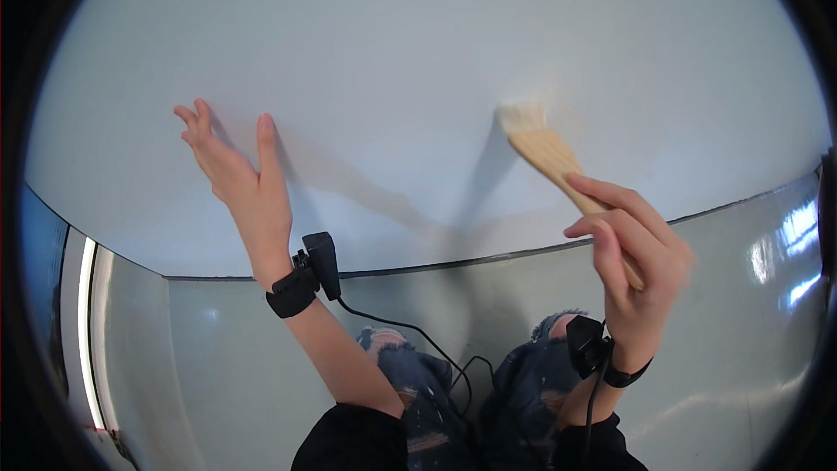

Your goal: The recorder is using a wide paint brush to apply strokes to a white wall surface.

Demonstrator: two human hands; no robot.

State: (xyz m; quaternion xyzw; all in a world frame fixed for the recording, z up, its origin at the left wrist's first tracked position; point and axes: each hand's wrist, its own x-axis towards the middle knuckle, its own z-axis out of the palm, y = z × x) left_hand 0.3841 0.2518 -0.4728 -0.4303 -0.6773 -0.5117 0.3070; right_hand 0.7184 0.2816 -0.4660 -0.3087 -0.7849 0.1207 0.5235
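A flat brush with a pale wooden handle (555, 160) and white bristles is in my right hand (641, 249), whose fingers and thumb close around the handle. The bristle end points away from me and to the left, at the white surface (392, 61); whether it touches I cannot tell for sure. On the left, my left hand (248, 179) holds nothing, with its thumb spread from the fingers. Its fingertips are at or just over the same white surface, and its shadow falls to the right.
A dark edge (418, 270) borders the white surface on my side. Black devices are strapped to my left wrist (321, 263) and right wrist (586, 344), with a black cable (410, 326) trailing over my jeans (427, 388). A bright light strip (88, 331) stands at the far left.
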